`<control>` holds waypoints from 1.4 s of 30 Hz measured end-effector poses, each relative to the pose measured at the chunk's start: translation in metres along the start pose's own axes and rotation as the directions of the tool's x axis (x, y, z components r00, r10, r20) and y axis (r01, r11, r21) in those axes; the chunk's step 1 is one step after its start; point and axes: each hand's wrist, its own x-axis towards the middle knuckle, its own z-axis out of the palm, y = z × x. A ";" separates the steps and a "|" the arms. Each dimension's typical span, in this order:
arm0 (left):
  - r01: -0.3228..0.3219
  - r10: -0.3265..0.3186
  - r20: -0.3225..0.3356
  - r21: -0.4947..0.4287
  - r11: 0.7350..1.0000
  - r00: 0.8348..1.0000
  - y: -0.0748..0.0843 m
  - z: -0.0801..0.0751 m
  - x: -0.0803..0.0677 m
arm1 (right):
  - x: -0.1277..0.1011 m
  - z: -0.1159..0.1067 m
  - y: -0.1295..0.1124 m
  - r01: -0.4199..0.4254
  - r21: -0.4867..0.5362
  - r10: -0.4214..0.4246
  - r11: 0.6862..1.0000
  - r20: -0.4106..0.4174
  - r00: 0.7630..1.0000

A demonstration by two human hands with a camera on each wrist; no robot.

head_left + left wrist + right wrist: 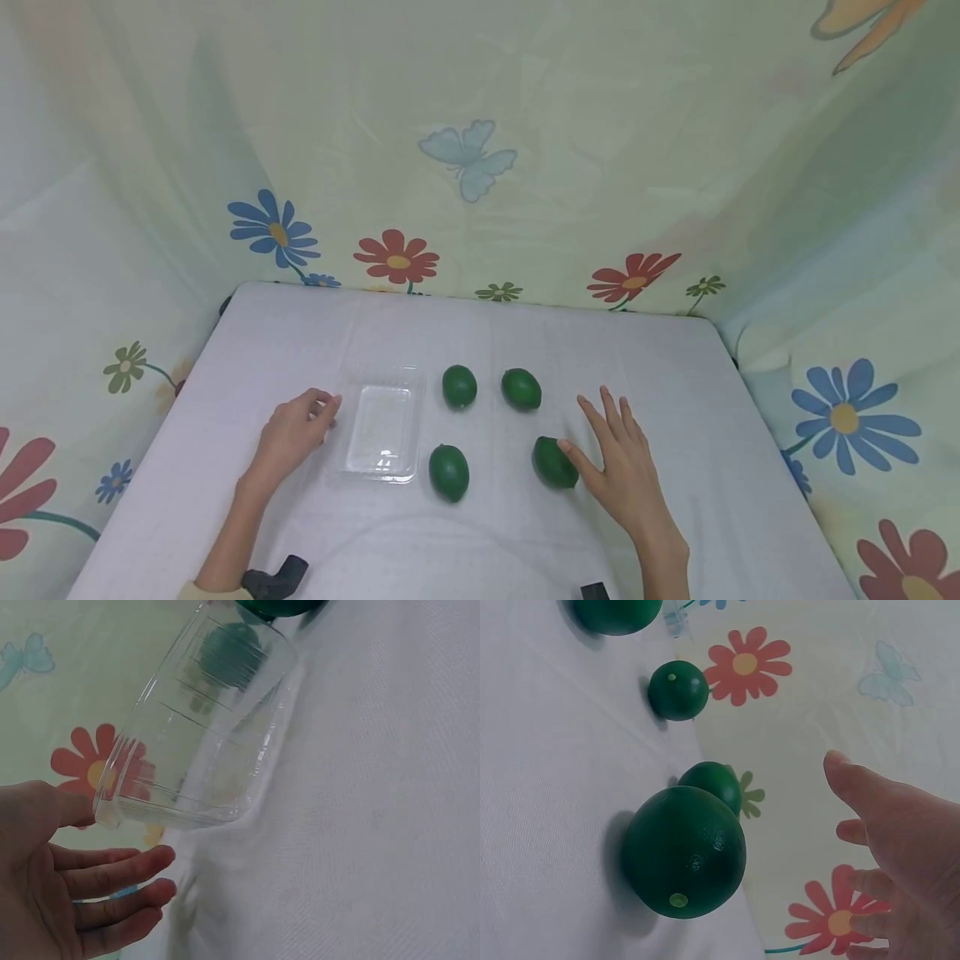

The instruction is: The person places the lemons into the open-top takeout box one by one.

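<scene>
A clear plastic box [381,429] stands on the white table, left of several green limes. My left hand [296,429] is beside the box's left edge, fingers loosely bent. In the left wrist view, the thumb of that hand [82,877] is at the box's near corner [109,814]; whether it touches cannot be told. My right hand [622,471] is spread above the table, its thumb over the edge of the nearest lime [553,462]. The right wrist view shows a gap between this hand [900,847] and the large near lime [684,851].
Two limes lie farther back, one on the left [459,387] and one on the right [521,389]. Another lime [449,473] is just right of the box. A flower-printed curtain [465,233] hangs behind the table [480,550] and along both sides.
</scene>
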 end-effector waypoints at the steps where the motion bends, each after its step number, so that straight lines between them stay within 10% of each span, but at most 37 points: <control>1: 0.003 -0.003 0.002 -0.003 1.000 1.000 0.000 0.002 0.000 | 0.000 0.000 0.001 -0.002 0.001 0.002 1.000 0.003 1.000; 42: 0.042 -0.037 0.031 -0.170 0.985 0.999 -0.001 0.015 0.006 | -0.012 0.014 0.003 -0.114 0.078 0.102 0.990 0.134 0.986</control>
